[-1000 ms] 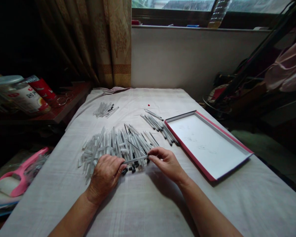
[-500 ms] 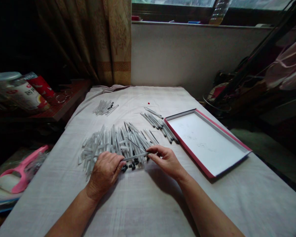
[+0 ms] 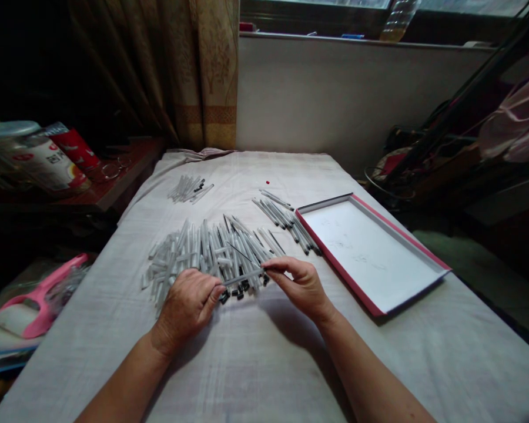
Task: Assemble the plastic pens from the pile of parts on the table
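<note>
A clear pen barrel (image 3: 242, 277) is held level between my two hands just above the cloth. My left hand (image 3: 187, 305) pinches its left end and my right hand (image 3: 300, 285) pinches its right end, both with fingers closed. Behind them lies a big heap of clear pen barrels (image 3: 203, 255), with a few small black caps (image 3: 235, 292) at its near edge. A row of finished pens (image 3: 284, 220) lies to the right of the heap.
An open white tray with a red rim (image 3: 423, 279) sits at the right. A small bunch of barrels (image 3: 188, 189) and a tiny red bit (image 3: 267, 182) lie further back. Jars (image 3: 35, 161) stand on a side shelf at left; a pink tool (image 3: 39, 294) lies below.
Both hands keep their pinch on the barrel and have barely shifted; the camera view has drifted slightly.
</note>
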`<act>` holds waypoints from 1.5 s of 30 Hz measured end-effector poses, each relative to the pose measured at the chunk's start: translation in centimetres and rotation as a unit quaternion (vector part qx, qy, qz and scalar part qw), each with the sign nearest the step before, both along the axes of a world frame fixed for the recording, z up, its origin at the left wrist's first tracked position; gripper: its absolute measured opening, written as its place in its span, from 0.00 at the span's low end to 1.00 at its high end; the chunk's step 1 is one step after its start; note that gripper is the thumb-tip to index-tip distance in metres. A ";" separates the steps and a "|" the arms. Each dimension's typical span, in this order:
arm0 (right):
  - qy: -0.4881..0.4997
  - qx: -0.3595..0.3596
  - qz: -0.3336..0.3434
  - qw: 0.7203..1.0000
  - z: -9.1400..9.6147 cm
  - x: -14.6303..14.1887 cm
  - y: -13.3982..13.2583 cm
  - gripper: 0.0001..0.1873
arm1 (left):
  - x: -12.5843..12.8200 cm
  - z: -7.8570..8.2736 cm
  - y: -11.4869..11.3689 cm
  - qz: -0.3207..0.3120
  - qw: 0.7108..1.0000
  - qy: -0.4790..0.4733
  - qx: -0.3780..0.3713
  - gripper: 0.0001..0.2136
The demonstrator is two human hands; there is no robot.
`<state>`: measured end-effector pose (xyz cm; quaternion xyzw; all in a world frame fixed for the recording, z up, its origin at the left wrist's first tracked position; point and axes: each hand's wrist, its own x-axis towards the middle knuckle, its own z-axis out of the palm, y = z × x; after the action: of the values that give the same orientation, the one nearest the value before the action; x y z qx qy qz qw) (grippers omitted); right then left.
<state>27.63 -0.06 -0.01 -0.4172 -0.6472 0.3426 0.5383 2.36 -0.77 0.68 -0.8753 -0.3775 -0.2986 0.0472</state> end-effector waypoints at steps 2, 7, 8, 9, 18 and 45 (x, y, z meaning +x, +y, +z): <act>0.000 0.011 0.002 1.000 0.3 -0.2 -0.1 0.07 | -0.1 0.3 -0.2 -0.002 0.999 -0.016 -0.029 0.16; -0.010 0.029 -0.003 1.000 1.0 -0.6 -0.4 0.07 | -0.8 1.0 -0.4 -0.009 0.979 -0.085 -0.187 0.20; -0.003 0.036 -0.001 0.999 1.0 -0.6 -0.3 0.07 | -1.0 1.2 -0.3 -0.011 0.967 -0.102 -0.234 0.20; 0.009 0.040 0.000 0.999 1.0 -0.6 -0.2 0.07 | -1.2 1.3 -0.3 -0.010 0.952 -0.119 -0.282 0.21; -0.106 0.014 -0.091 0.990 -1.0 -1.4 2.7 0.07 | -1.9 0.8 0.6 0.049 0.927 -0.187 -0.321 0.20; 0.155 -0.094 -0.176 0.968 0.2 -1.6 2.1 0.11 | -4.5 0.2 1.8 0.209 0.962 -0.147 -0.096 0.16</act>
<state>26.05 1.99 0.23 -0.5152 -0.4373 0.3621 0.6420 -2.13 0.99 0.89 -0.7238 -0.5819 -0.3696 -0.0312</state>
